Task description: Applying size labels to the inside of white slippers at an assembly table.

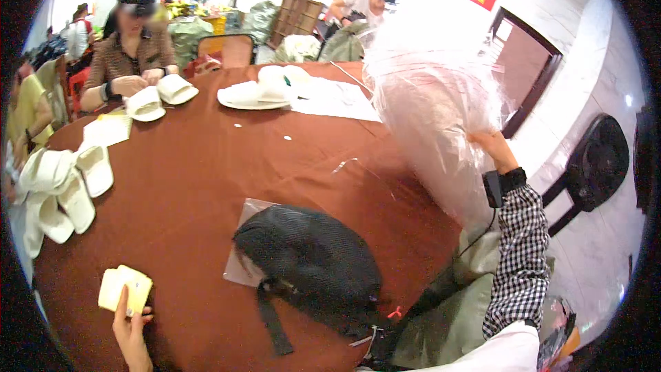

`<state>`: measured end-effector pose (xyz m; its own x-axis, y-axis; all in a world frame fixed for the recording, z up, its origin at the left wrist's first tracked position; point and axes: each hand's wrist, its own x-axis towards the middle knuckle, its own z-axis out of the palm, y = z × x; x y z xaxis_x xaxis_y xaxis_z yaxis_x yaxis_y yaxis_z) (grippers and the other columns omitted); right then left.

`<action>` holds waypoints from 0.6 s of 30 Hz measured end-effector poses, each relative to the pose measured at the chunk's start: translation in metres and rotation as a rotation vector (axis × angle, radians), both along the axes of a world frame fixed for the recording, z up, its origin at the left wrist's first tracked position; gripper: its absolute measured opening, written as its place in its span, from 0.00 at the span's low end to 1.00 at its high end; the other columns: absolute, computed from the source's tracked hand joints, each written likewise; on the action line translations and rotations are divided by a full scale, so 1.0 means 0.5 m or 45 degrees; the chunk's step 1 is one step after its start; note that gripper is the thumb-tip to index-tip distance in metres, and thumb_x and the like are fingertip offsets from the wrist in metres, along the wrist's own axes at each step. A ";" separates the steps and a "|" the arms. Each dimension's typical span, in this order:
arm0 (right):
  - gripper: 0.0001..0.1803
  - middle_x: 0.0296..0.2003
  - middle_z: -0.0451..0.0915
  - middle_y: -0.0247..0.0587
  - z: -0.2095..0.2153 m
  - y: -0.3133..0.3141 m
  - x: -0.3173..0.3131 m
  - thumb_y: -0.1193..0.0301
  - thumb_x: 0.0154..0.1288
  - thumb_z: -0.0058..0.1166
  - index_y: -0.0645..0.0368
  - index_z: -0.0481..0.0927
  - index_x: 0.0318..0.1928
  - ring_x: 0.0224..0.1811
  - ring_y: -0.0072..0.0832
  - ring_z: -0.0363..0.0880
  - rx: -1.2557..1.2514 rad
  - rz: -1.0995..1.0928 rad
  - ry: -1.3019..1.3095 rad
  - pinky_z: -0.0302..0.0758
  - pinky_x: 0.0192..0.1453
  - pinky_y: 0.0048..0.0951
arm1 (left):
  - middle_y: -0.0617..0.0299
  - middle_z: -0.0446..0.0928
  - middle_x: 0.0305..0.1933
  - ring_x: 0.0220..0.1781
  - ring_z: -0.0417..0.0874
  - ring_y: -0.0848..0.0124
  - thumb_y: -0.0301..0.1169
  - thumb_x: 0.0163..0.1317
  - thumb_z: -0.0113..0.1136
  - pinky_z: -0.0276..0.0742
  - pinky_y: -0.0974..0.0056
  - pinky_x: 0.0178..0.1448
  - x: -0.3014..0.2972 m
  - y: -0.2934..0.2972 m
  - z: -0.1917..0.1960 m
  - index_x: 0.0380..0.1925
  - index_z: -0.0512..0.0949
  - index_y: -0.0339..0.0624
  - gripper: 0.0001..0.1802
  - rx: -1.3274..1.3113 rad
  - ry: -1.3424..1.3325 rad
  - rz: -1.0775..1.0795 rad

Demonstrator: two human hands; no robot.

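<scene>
Up at the table's right edge, the right hand [492,146] grips a big clear plastic bag [430,117], held raised above the brown tablecloth [193,186]. Far left of that grip, the left hand [131,334] pinches a pale yellow pad [124,288] with closed fingers; a black mesh bag [310,262] lies between the hands, white slippers [58,193] beyond.

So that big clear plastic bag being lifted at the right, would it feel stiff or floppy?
Probably floppy: the clear plastic bag is thin, see-through and creased, bunching where the right hand grips it. Likely light for its size, since one hand holds it above the table. It may be slippery too.
</scene>
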<state>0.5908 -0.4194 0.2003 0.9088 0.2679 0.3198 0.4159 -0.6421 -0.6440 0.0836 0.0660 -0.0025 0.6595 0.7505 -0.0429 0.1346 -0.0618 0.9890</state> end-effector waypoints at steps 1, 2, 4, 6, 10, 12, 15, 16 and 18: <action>0.11 0.34 0.85 0.35 0.008 0.013 -0.001 0.70 0.65 0.55 0.64 0.85 0.40 0.38 0.22 0.80 -0.043 0.010 0.014 0.74 0.46 0.25 | 0.51 0.75 0.58 0.50 0.79 0.66 0.25 0.69 0.48 0.77 0.63 0.55 -0.001 0.002 -0.019 0.68 0.64 0.35 0.27 0.022 -0.043 0.034; 0.12 0.34 0.85 0.35 0.014 0.030 -0.010 0.68 0.66 0.54 0.64 0.86 0.40 0.39 0.22 0.80 0.014 0.102 0.018 0.73 0.47 0.25 | 0.51 0.77 0.54 0.44 0.81 0.68 0.21 0.65 0.47 0.80 0.65 0.49 -0.006 0.005 -0.036 0.68 0.63 0.33 0.29 0.047 -0.085 0.073; 0.13 0.35 0.86 0.35 0.037 0.091 -0.035 0.67 0.67 0.54 0.64 0.86 0.39 0.39 0.23 0.80 -0.011 0.057 0.005 0.73 0.48 0.25 | 0.51 0.77 0.52 0.45 0.81 0.69 0.21 0.67 0.47 0.80 0.65 0.49 -0.008 -0.005 -0.036 0.68 0.62 0.31 0.28 0.008 -0.066 -0.008; 0.14 0.38 0.86 0.37 0.043 0.149 -0.052 0.66 0.65 0.55 0.64 0.86 0.40 0.40 0.23 0.80 -0.005 0.302 -0.106 0.73 0.49 0.25 | 0.48 0.77 0.52 0.47 0.82 0.67 0.20 0.68 0.47 0.79 0.65 0.52 -0.035 -0.022 -0.030 0.67 0.62 0.28 0.27 0.015 -0.086 -0.081; 0.15 0.38 0.84 0.38 0.085 0.297 -0.143 0.64 0.64 0.55 0.62 0.86 0.42 0.42 0.26 0.80 0.037 0.447 -0.218 0.72 0.54 0.28 | 0.51 0.77 0.56 0.53 0.81 0.69 0.21 0.68 0.52 0.77 0.65 0.57 -0.108 -0.048 -0.018 0.68 0.62 0.31 0.28 0.244 -0.016 -0.267; 0.15 0.40 0.83 0.38 0.106 0.350 -0.176 0.63 0.65 0.53 0.61 0.85 0.41 0.46 0.28 0.78 -0.154 0.855 -0.762 0.71 0.56 0.29 | 0.50 0.78 0.54 0.54 0.81 0.67 0.30 0.69 0.55 0.76 0.63 0.58 -0.133 -0.035 -0.051 0.67 0.65 0.38 0.27 0.534 0.089 -0.299; 0.15 0.42 0.80 0.35 0.184 0.418 -0.104 0.63 0.65 0.54 0.61 0.80 0.46 0.48 0.25 0.75 0.075 0.700 -0.026 0.70 0.57 0.27 | 0.41 0.78 0.53 0.53 0.82 0.58 0.34 0.69 0.55 0.75 0.57 0.59 -0.153 -0.017 -0.036 0.66 0.65 0.38 0.27 0.608 -0.041 -0.468; 0.14 0.40 0.81 0.35 0.193 0.468 -0.116 0.64 0.66 0.53 0.62 0.84 0.40 0.47 0.24 0.76 0.162 0.837 -0.209 0.71 0.56 0.27 | 0.40 0.78 0.51 0.51 0.82 0.56 0.32 0.69 0.54 0.76 0.56 0.57 -0.161 -0.004 -0.050 0.66 0.65 0.38 0.27 0.639 -0.012 -0.483; 0.13 0.39 0.80 0.35 0.225 0.608 -0.249 0.64 0.66 0.54 0.61 0.83 0.40 0.46 0.24 0.76 0.101 1.038 -0.253 0.71 0.55 0.26 | 0.41 0.79 0.46 0.43 0.84 0.59 0.29 0.69 0.50 0.78 0.57 0.51 -0.186 -0.003 -0.017 0.66 0.65 0.34 0.26 0.501 0.019 -0.490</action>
